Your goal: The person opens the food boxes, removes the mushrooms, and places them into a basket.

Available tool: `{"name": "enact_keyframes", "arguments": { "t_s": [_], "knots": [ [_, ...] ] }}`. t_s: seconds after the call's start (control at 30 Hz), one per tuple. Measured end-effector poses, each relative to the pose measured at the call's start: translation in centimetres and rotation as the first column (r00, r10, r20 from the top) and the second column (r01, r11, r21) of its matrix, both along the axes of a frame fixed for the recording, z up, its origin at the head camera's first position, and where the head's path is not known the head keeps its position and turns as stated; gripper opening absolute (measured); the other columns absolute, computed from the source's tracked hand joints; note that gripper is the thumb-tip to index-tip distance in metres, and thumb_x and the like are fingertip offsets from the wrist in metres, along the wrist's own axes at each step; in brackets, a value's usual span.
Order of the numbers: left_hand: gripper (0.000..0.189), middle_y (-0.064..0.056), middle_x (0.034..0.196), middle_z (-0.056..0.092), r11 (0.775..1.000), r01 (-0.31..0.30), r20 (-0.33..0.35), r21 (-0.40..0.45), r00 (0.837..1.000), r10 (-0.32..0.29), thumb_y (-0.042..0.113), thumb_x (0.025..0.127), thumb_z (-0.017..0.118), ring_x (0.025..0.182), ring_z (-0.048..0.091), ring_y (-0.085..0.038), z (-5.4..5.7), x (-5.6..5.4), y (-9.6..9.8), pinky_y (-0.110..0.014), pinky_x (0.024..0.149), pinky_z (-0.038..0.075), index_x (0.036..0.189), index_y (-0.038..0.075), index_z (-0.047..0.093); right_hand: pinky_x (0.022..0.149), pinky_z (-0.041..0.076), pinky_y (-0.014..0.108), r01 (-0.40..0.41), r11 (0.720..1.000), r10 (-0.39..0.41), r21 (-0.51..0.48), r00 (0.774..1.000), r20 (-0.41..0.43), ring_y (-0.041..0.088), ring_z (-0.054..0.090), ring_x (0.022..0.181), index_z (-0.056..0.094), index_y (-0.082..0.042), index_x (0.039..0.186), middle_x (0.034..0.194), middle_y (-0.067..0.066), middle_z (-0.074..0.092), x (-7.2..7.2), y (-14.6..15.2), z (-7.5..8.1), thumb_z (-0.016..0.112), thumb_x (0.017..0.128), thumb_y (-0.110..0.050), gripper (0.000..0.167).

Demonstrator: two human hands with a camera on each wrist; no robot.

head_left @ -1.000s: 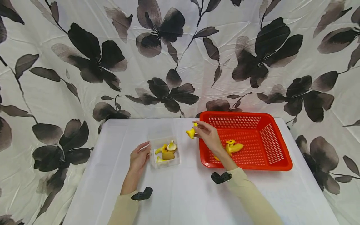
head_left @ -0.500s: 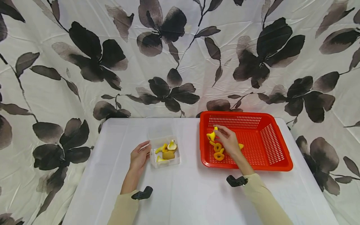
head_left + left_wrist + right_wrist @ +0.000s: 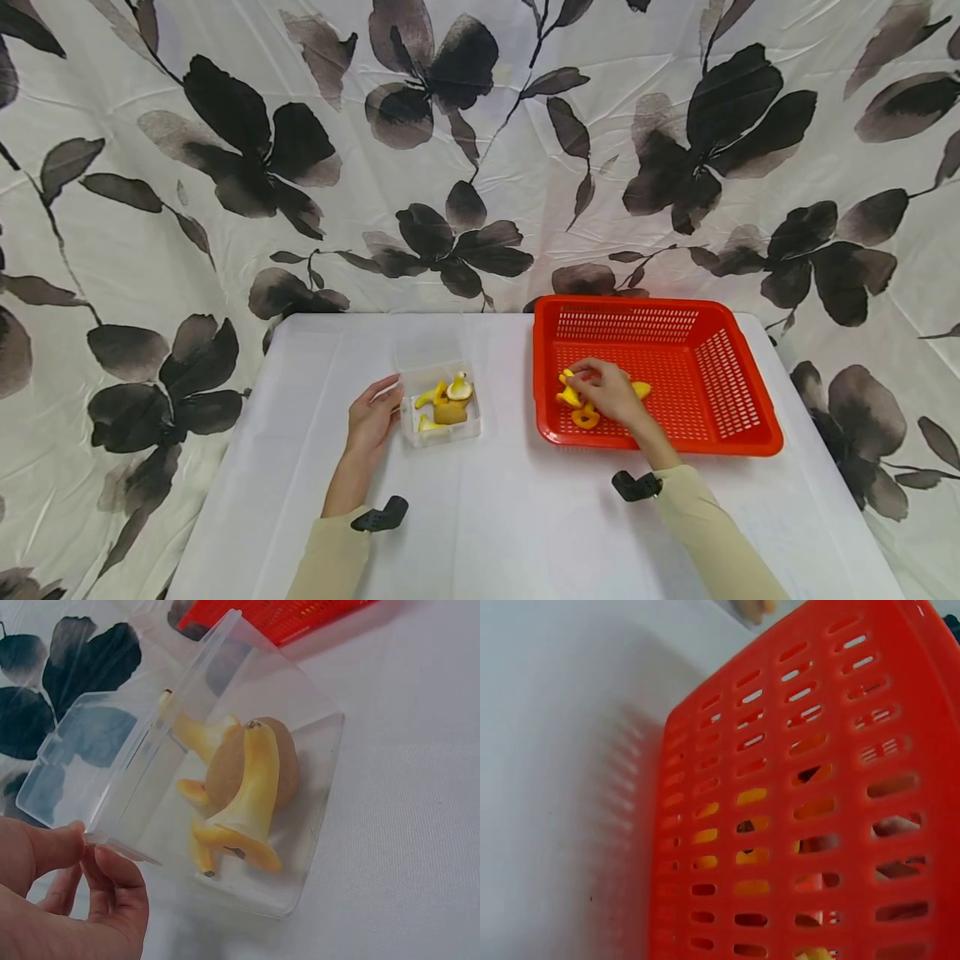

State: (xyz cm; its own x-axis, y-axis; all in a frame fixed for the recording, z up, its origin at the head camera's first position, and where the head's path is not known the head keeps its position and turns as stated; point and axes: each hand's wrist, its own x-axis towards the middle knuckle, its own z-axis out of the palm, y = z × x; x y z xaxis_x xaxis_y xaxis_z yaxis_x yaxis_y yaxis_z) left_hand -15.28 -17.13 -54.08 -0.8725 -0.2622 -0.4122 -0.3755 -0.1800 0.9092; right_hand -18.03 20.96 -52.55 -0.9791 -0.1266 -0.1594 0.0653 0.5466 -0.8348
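Observation:
My left hand (image 3: 372,414) pinches the left edge of a clear plastic box (image 3: 440,437) between thumb and fingers. The box's clear lid (image 3: 429,343) is folded back behind it. Several yellow trumpet-shaped mushrooms (image 3: 259,780) and a brown oval piece (image 3: 225,776) lie inside the box. Over at the red plastic basket (image 3: 705,333), my right hand (image 3: 611,392) reaches inside, low at the left. Its fingertips pinch a yellow mushroom (image 3: 567,394) just above other yellow mushrooms (image 3: 585,417). In the right wrist view the basket wall (image 3: 780,787) hides most of this hand.
A white cloth covers the table (image 3: 487,525). Behind it hangs a white curtain (image 3: 555,192) with dark flowers. The box stands left of the basket, with a strip of cloth between them. Another yellow piece (image 3: 641,390) shows beyond my right hand.
My right hand has carried the yellow mushroom rightward from the basket's left rim and lowered it toward the mushrooms inside. The left hand and the box have stayed in place.

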Motion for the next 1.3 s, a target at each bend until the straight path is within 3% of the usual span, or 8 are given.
{"name": "enact_keyframes", "arguments": {
  "t_s": [0.27,0.5,0.7,0.97,1.13,1.3],
  "knots": [
    [0.038,-0.002,0.109,0.068,1.0,-0.005,0.002,0.009,1.0,0.005,0.012,0.103,0.063,0.087,0.063,-0.012,0.0,0.0,0.0,-0.016,0.066,0.047,0.14,0.005,0.058,0.068,0.057,0.026,-0.053,0.993,0.059,0.103,0.997,-0.058,0.02,0.063,0.075,0.069,0.005,0.11,0.095,0.014,0.071,-0.5,-1.6,0.0,0.074,0.096,-0.013,0.024],
    [0.039,-0.001,0.109,0.067,1.0,-0.001,0.022,-0.001,1.0,0.001,0.013,0.103,0.064,0.089,0.062,-0.013,0.3,0.0,0.1,-0.016,0.066,0.046,0.141,0.006,0.058,0.071,0.057,0.03,-0.032,0.988,0.049,0.15,0.993,-0.11,0.022,0.062,0.077,0.071,0.005,0.108,0.098,0.016,0.072,-0.6,-2.4,0.8,0.073,0.096,-0.009,0.018],
    [0.039,-0.002,0.109,0.068,1.0,-0.001,0.02,-0.003,1.0,0.002,0.013,0.103,0.064,0.088,0.062,-0.012,0.3,0.1,-0.1,-0.016,0.067,0.047,0.141,0.005,0.058,0.083,0.059,0.04,-0.011,0.995,0.029,0.101,0.983,-0.179,0.027,0.065,0.087,0.069,0.002,0.106,0.099,0.014,0.07,-0.9,-3.8,2.3,0.069,0.097,-0.006,0.012],
    [0.04,0.005,0.096,0.068,1.0,-0.011,-0.008,0.015,1.0,0.011,0.01,0.102,0.064,0.085,0.063,-0.011,0.3,0.3,-0.1,-0.017,0.068,0.048,0.141,0.001,0.057,0.085,0.057,0.041,0.045,0.999,-0.04,0.01,0.964,-0.263,0.028,0.065,0.088,0.068,-0.001,0.102,0.095,0.014,0.069,-1.5,-5.8,3.7,0.069,0.097,-0.006,0.007],
    [0.042,0.009,0.09,0.066,1.0,-0.012,-0.035,0.021,0.999,0.013,0.008,0.103,0.063,0.083,0.063,-0.009,0.2,0.4,-0.1,-0.018,0.071,0.05,0.142,-0.001,0.055,0.086,0.056,0.04,-0.027,0.997,0.005,-0.067,0.953,-0.302,0.029,0.066,0.089,0.069,0.001,0.103,0.096,0.015,0.069,-1.8,-7.3,4.2,0.069,0.096,-0.005,0.009],
    [0.04,0.007,0.092,0.067,0.999,-0.013,-0.03,0.032,0.999,0.014,0.007,0.102,0.063,0.082,0.062,-0.01,0.1,0.3,0.1,-0.016,0.066,0.047,0.141,0.0,0.057,0.09,0.057,0.041,-0.115,0.99,0.088,-0.087,0.958,-0.273,0.027,0.068,0.094,0.069,0.0,0.109,0.103,0.014,0.071,-2.0,-9.4,4.4,0.071,0.097,-0.007,0.015]
  ]
}}
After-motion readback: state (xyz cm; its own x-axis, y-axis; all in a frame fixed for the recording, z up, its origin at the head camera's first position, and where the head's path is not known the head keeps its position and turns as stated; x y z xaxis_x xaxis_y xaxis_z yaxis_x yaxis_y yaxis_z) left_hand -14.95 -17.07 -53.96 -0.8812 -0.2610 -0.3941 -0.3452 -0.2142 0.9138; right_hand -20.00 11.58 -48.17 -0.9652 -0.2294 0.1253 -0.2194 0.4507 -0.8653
